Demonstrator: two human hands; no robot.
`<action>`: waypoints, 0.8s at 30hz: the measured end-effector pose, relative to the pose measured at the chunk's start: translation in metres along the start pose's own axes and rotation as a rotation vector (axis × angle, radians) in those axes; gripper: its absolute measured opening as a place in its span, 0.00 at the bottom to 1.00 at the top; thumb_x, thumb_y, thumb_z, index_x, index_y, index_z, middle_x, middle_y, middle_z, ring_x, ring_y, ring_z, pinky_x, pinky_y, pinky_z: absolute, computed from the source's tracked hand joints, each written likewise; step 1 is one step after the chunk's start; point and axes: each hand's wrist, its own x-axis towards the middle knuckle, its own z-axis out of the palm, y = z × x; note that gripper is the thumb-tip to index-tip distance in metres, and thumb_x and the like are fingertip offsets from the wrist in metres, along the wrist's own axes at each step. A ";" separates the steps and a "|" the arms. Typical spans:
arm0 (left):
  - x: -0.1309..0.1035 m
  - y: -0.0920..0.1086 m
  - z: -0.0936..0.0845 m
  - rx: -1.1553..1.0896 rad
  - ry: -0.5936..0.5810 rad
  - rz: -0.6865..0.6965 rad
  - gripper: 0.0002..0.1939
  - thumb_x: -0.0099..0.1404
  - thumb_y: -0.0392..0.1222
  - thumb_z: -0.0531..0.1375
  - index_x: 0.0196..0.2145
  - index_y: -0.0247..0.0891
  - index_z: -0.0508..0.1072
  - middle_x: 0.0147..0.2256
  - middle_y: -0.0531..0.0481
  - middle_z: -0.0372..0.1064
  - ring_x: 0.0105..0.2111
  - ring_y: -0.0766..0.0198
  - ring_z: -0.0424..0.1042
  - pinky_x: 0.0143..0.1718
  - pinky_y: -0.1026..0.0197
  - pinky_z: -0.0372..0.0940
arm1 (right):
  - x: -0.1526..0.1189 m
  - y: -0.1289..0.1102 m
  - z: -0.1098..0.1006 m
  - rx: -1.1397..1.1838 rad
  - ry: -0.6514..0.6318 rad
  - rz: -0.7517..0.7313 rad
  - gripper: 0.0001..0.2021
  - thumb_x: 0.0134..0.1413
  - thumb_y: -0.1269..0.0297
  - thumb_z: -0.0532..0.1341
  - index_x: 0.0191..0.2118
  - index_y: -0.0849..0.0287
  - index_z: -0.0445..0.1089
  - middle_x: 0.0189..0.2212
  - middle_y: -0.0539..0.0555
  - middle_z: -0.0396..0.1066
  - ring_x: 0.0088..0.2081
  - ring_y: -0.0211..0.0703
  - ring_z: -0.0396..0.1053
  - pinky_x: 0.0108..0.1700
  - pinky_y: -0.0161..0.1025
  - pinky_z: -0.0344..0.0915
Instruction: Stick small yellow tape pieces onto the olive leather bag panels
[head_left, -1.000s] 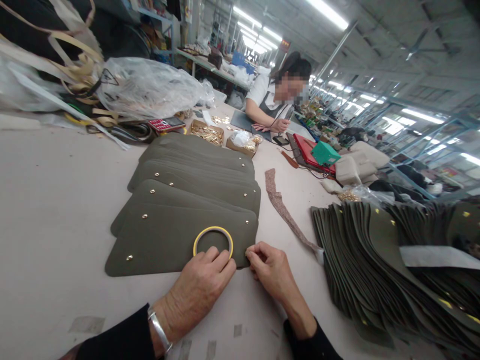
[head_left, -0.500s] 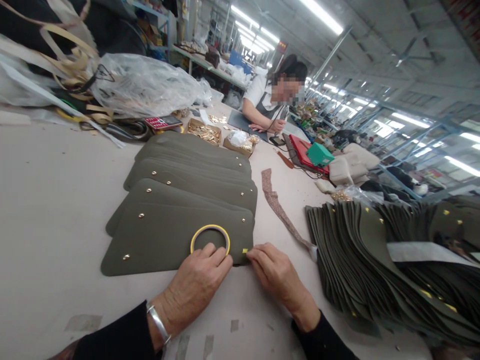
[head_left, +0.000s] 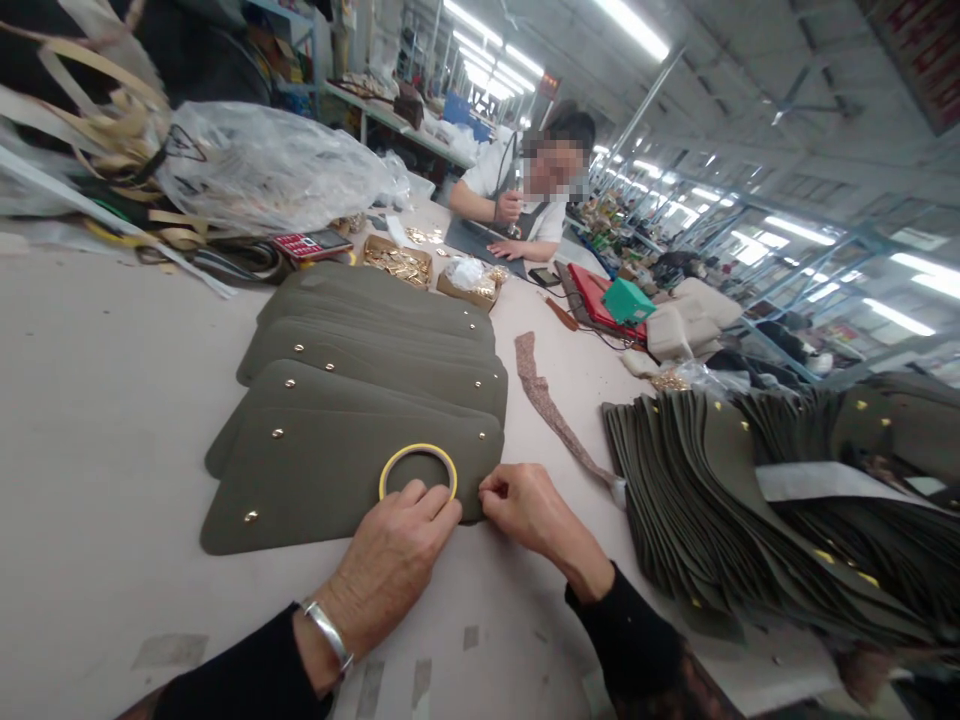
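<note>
My left hand, with a silver bangle at its wrist, grips a narrow roll of yellow tape over the front olive-green panel. This panel is flat with rounded left corners and gold-coloured metal studs. At its right edge, my right hand has thumb and forefinger pinched together; whatever lies between the fingertips is hidden. Behind the front panel, more studded olive panels overlap in a fanned row.
On the right lies a thick stack of olive panels with yellow tape bits. A brown textured strip lies between the piles. Farther back are boxes of gold-coloured fittings, a calculator, a green box and a co-worker holding a tool.
A small yellow tape piece at the panel's right edge no longer shows. My right hand has moved slightly up and left there. The co-worker's hand has risen with a tool.
</note>
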 end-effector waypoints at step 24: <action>-0.040 0.015 -0.030 -0.058 0.464 0.116 0.16 0.71 0.36 0.47 0.54 0.34 0.61 0.41 0.45 0.76 0.29 0.64 0.75 0.32 0.61 0.70 | -0.068 -0.042 0.020 0.110 0.482 -0.587 0.09 0.57 0.78 0.53 0.38 0.59 0.68 0.30 0.54 0.73 0.32 0.41 0.68 0.35 0.37 0.67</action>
